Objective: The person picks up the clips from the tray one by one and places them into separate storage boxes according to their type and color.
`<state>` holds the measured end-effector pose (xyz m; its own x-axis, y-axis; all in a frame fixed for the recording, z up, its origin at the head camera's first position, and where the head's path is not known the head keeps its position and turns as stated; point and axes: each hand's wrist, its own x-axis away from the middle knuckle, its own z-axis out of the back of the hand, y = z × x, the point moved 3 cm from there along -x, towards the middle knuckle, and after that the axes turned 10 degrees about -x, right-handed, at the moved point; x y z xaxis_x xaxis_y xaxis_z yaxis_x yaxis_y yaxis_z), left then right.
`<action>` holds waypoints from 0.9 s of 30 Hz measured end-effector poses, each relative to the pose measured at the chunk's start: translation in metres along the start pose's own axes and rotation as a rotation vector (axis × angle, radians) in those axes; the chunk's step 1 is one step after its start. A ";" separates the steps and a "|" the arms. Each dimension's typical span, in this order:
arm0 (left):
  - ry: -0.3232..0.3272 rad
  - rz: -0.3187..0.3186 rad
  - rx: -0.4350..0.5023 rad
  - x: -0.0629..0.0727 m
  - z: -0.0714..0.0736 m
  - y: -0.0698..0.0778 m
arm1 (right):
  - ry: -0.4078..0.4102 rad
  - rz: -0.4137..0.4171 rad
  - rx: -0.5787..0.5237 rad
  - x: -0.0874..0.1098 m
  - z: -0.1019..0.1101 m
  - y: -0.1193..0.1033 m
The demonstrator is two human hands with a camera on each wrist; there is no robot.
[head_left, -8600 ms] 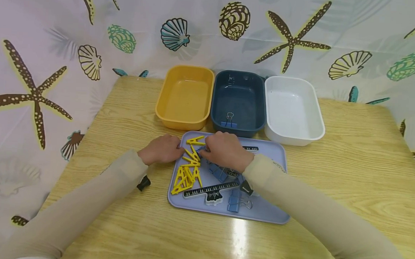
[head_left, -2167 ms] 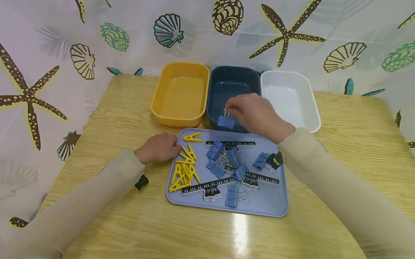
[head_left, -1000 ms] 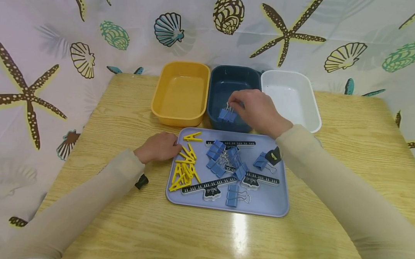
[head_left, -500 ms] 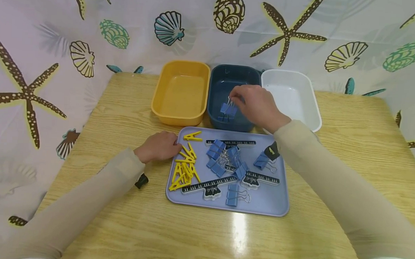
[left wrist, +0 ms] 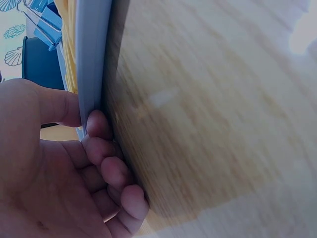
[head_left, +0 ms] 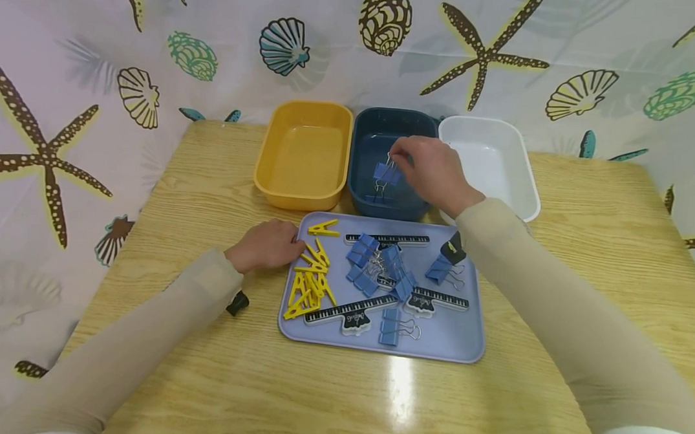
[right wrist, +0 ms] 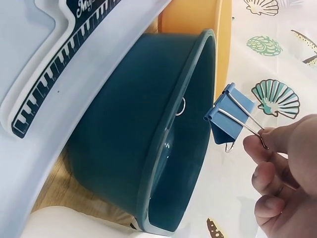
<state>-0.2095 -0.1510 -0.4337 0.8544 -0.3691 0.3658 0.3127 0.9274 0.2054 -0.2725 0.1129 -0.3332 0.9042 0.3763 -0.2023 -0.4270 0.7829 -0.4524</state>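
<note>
In the head view my right hand (head_left: 433,172) is over the dark blue bin (head_left: 362,198). Thumb and fingertips pinch the wire handle of a blue binder clip (right wrist: 230,114), which hangs clear of the bin's rim in the right wrist view. Another binder clip (head_left: 379,197) lies inside that bin near its front wall. My left hand (head_left: 267,246) grips the left rim of the lavender tray (head_left: 441,347), thumb on one side and curled fingers on the other. On the tray are yellow clothespins (head_left: 311,290), more blue binder clips (head_left: 362,250) and black-and-white piano-keyboard clips (head_left: 355,314).
A yellow bin (head_left: 302,199) stands left of the dark blue one, and a white bin (head_left: 526,186) stands right of it. All three are in a row behind the tray on a wooden table (head_left: 230,380). A seashell-patterned curtain (head_left: 343,48) hangs behind.
My right hand went from the tray to the dark blue bin with a binder clip. Lately it has drifted farther back, uncovering the clip lying there. My left hand stays at the tray's edge.
</note>
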 end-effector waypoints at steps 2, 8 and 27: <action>0.001 0.000 0.002 0.000 0.000 0.000 | 0.002 -0.002 0.005 -0.001 -0.001 0.001; 0.000 0.001 0.003 -0.002 -0.003 -0.002 | -0.009 -0.017 0.022 -0.005 -0.005 0.004; 0.010 0.003 -0.001 -0.001 -0.001 -0.001 | -0.028 -0.049 0.025 -0.014 -0.009 0.013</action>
<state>-0.2100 -0.1514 -0.4348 0.8595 -0.3655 0.3572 0.3104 0.9286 0.2031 -0.2908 0.1128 -0.3441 0.9234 0.3510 -0.1557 -0.3830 0.8126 -0.4394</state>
